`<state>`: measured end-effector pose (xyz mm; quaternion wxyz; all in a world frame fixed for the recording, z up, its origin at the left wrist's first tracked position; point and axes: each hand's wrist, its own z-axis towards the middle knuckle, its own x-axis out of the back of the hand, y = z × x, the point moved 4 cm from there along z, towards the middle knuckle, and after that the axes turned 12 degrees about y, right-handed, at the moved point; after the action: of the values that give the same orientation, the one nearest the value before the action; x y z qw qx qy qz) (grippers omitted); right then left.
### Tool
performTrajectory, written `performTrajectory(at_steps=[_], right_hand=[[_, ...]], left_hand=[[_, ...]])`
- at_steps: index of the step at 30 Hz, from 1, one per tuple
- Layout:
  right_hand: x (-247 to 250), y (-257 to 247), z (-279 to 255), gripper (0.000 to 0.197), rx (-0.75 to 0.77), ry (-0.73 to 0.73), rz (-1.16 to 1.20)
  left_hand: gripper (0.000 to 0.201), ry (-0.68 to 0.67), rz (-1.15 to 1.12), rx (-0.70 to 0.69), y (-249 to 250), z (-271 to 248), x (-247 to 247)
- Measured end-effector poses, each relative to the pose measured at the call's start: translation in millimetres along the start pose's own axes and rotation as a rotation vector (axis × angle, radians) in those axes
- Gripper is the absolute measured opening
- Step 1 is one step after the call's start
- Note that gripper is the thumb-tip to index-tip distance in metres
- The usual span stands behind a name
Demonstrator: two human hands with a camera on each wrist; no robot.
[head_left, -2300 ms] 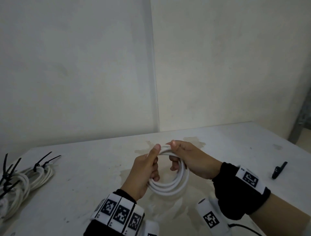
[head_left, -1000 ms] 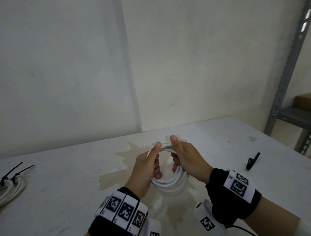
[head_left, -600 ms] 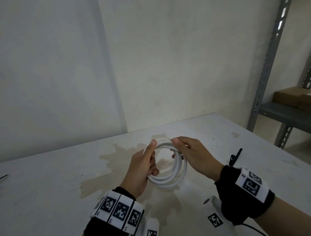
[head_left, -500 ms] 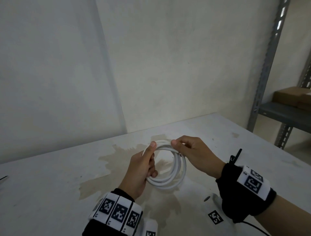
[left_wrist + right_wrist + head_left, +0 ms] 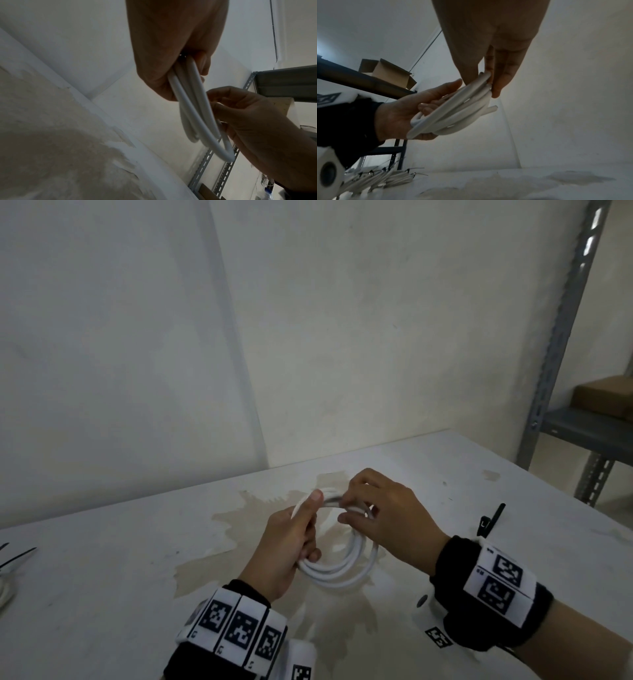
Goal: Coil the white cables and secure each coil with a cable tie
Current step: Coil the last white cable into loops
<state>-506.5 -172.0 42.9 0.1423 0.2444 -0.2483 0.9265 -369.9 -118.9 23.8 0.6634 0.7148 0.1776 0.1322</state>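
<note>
A coil of white cable (image 5: 346,571) (image 5: 197,116) (image 5: 462,108) hangs just above the white table (image 5: 102,594), held by both hands. My left hand (image 5: 291,539) grips the coil's left side, thumb on top and fingers curled through the loop. My right hand (image 5: 380,518) pinches the strands at the coil's top right between thumb and fingers. A free cable end (image 5: 491,108) sticks out of the coil in the right wrist view. One black cable tie (image 5: 491,520) lies on the table to the right, just beyond my right wrist.
Tied white coils with black ties (image 5: 385,177) lie at the table's far left; their tie tails (image 5: 17,556) just show in the head view. A grey metal shelf rack (image 5: 561,337) with a cardboard box (image 5: 606,400) stands at the right. A brownish stain (image 5: 239,542) marks the tabletop.
The view has swung right, so the tied coils have slid out at the left. My right hand shifted from the coil's right side to pinch its top beside the left thumb.
</note>
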Motion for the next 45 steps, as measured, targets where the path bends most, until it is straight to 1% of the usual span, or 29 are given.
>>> performTrajectory(at_steps=[3, 6, 9, 11, 13, 14, 15, 17, 19, 20, 22, 23, 25, 26, 31, 33, 35, 36, 38, 39, 41, 43, 45], right_hand=[[-4.3, -9.3, 2.3, 0.023, 0.077, 0.028, -0.106], [-9.2, -18.0, 2.0, 0.023, 0.135, 0.059, -0.191], [-13.1, -21.8, 5.6, 0.02, 0.191, 0.04, -0.197], [-14.4, -21.6, 7.6, 0.014, 0.188, 0.019, -0.172], [-15.2, -21.4, 8.9, 0.018, 0.127, 0.0, -0.087], [-15.6, -20.2, 9.9, 0.021, 0.075, -0.006, -0.045], [-16.9, -18.4, 10.5, 0.022, 0.003, -0.046, -0.008], [-19.5, -14.7, 8.3, 0.015, -0.121, -0.105, 0.065], [-20.3, -14.7, 6.5, 0.005, -0.169, -0.077, 0.149], [-19.6, -15.5, 6.2, 0.004, -0.183, -0.056, 0.184], [-18.5, -13.5, 7.1, 0.012, -0.229, -0.031, 0.237], [-17.2, -11.3, 8.5, 0.015, -0.285, -0.014, 0.282], [-12.8, -6.0, 11.2, 0.017, -0.448, 0.018, 0.43], [-11.4, -4.2, 11.5, 0.017, -0.488, 0.016, 0.479], [-17.5, -7.1, 8.1, 0.019, -0.4, -0.179, 0.436], [-26.3, -10.8, 4.5, 0.015, -0.448, -0.272, 0.467], [-35.2, -17.6, 1.1, 0.005, -0.513, -0.341, 0.539], [-37.9, -20.5, 0.5, 0.012, -0.52, -0.348, 0.551], [-39.8, -24.8, 2.2, 0.035, -0.468, -0.329, 0.529], [-39.3, -26.2, 4.1, 0.038, -0.434, -0.3, 0.502], [-39.4, -25.2, 6.6, 0.032, -0.419, -0.241, 0.481], [-40.8, -24.8, 6.4, 0.026, -0.458, -0.198, 0.514], [-40.6, -25.7, 5.6, 0.022, -0.441, -0.198, 0.481]], left_hand=[[0.031, -0.021, 0.007, -0.005, 0.9, -2.9, 4.1], [0.02, -0.015, 0.012, -0.01, 0.7, -3.1, 10.5], [0.017, 0.012, 0.015, 0.006, 0.2, -1.5, 17.1], [0.013, 0.028, 0.047, -0.005, 0.8, -0.7, 21.8], [0.013, 0.045, 0.083, -0.024, 1.0, -0.4, 27.2], [0.013, 0.053, 0.088, -0.027, 0.6, -0.6, 29.3], [0.013, 0.061, 0.083, -0.025, 0.1, -0.9, 31.3], [0.014, 0.068, 0.055, -0.011, -0.6, -1.8, 34.3], [0.016, 0.06, 0.044, -0.006, 0.0, -3.0, 37.2], [0.016, 0.051, 0.049, -0.009, 0.6, -3.4, 38.5], [0.015, 0.033, 0.058, -0.018, 2.1, -4.3, 41.5], [0.014, 0.028, 0.051, -0.022, 3.2, -4.4, 44.0], [0.014, 0.031, 0.009, -0.02, 5.7, -4.6, 50.4], [0.015, 0.031, -0.003, -0.024, 7.2, -4.8, 53.2], [0.025, 0.051, -0.003, -0.029, 5.7, -8.4, 57.2], [0.027, 0.046, 0.013, -0.019, 2.8, -9.9, 52.4], [0.028, 0.032, 0.021, -0.012, 2.9, -11.4, 46.4], [0.027, 0.023, 0.015, -0.012, 4.1, -12.1, 44.0], [0.026, 0.005, -0.013, -0.017, 7.7, -12.9, 39.3], [0.027, -0.002, -0.03, -0.016, 8.7, -13.4, 36.7], [0.03, -0.007, -0.059, -0.012, 8.9, -15.0, 32.0], [0.033, 0.002, -0.046, -0.019, 6.9, -15.9, 30.2], [0.031, 0.022, 0.07, -0.073, 7.1, -15.4, 34.1]])
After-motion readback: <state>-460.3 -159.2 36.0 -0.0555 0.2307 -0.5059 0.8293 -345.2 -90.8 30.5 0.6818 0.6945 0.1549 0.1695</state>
